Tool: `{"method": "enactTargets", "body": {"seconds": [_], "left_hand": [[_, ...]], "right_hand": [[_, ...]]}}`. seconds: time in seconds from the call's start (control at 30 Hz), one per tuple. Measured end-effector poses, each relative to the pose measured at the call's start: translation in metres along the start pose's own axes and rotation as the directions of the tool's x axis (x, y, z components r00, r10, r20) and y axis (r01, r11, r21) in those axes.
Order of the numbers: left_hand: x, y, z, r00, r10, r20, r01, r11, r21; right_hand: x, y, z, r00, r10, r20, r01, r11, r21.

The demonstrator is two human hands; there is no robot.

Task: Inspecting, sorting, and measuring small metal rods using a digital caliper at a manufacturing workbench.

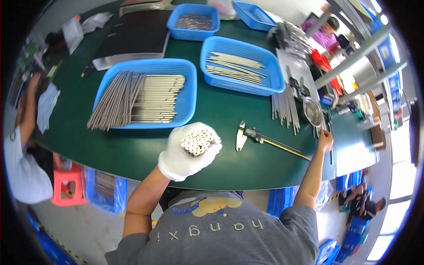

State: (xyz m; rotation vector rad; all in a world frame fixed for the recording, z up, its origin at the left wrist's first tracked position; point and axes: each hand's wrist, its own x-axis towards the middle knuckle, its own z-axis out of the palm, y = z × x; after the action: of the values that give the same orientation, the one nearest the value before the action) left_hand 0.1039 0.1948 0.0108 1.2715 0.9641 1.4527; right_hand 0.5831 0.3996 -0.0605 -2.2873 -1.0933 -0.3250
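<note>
My left hand [179, 161], in a white glove, is wrapped round a bundle of thin metal tubes [197, 142], their pale ends turned up toward me. My bare right hand [326, 141] is far out to the right, its fingers bent together beside a round metal strainer [312, 112]; what they hold, if anything, cannot be made out. Between the hands lies a digital caliper [252, 134] on the green table [216, 168]. Beyond my left hand, a blue basket [191, 95] holds many rods, some grey and some shinier.
Another blue basket [276, 86] with fewer rods stands farther back, beside loose rods [286, 108] on the table. A third blue basket [215, 31] holds small metal parts. A black binder [137, 37] lies back left. A co-worker's arm [28, 108] reaches in at the left edge.
</note>
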Motion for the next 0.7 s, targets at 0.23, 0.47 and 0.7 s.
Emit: {"method": "enactTargets", "body": {"seconds": [0.23,0.47,0.7], "left_hand": [[-0.003,-0.004,0.006,0.999,0.043,-0.032,-0.042,0.999,0.027],[-0.003,-0.007,0.004,0.997,0.069,-0.028,-0.066,0.994,0.087],[-0.001,-0.008,0.004,0.991,0.135,0.021,-0.137,0.982,0.129]], "right_hand": [[-0.062,-0.123,-0.074,0.865,-0.502,0.006,0.287,0.504,0.815],[-0.204,-0.228,-0.189,-0.099,-0.95,-0.295,0.568,-0.297,0.768],[-0.22,-0.243,-0.186,-0.099,-0.932,-0.35,0.463,-0.354,0.813]]}}
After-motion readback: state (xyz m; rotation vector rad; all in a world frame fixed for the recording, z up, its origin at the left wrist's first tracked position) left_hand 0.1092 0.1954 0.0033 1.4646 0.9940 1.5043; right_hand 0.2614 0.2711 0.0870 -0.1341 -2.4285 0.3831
